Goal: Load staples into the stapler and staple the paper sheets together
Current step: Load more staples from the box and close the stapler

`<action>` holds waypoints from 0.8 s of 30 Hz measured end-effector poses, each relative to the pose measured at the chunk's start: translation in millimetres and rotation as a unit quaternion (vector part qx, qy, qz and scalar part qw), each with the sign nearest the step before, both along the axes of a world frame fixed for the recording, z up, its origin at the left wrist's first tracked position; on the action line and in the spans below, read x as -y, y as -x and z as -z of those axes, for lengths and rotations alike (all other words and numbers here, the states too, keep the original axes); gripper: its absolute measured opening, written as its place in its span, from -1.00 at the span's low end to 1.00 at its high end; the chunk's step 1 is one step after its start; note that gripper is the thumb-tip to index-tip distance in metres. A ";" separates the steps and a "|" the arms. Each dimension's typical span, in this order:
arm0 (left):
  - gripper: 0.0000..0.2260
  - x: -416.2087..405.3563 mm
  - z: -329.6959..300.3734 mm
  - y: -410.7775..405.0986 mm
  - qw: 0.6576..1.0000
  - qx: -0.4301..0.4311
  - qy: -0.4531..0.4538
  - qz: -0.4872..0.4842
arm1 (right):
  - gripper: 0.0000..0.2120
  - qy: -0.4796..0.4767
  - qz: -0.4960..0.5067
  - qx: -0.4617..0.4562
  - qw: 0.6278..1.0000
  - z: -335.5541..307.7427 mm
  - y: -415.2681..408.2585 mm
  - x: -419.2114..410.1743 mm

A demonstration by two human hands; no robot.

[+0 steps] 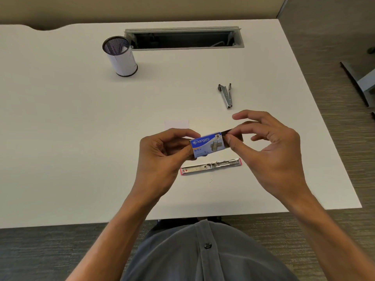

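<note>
My left hand (162, 153) holds a blue staple box (207, 144) above the white desk. My right hand (269, 142) pinches the dark inner tray (236, 134) that sticks out of the box's right end. Just below the box, a pink stapler (211, 166) lies swung fully open and flat on the desk, its metal channel facing up. A small stack of white paper sheets (176, 124) lies flat just beyond my left hand, partly hidden by it. One loose staple (210, 181) sits near the stapler.
A metal staple remover (226, 95) lies farther back on the right. A mesh pen cup (120, 55) stands at the back left beside an open cable tray slot (183, 39). The desk's right edge (324, 122) and front edge are close.
</note>
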State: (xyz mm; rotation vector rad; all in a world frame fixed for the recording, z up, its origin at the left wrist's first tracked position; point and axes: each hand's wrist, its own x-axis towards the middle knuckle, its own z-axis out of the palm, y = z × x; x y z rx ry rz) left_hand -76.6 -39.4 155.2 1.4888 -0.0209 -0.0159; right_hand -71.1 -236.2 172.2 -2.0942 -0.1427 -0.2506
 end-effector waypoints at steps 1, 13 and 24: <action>-0.87 -0.3 1.0 -0.1 1.000 -0.003 -0.001 -0.001 | -0.96 -0.003 0.006 0.010 1.000 0.7 0.8 -0.5; -0.78 -1.5 4.6 3.6 1.000 -0.027 0.010 0.008 | -0.95 -0.144 0.033 0.038 0.988 6.0 0.5 7.3; -0.76 -3.9 8.3 5.9 0.999 -0.039 0.010 0.013 | -0.82 -0.238 -0.002 -0.152 0.959 11.8 -0.6 10.6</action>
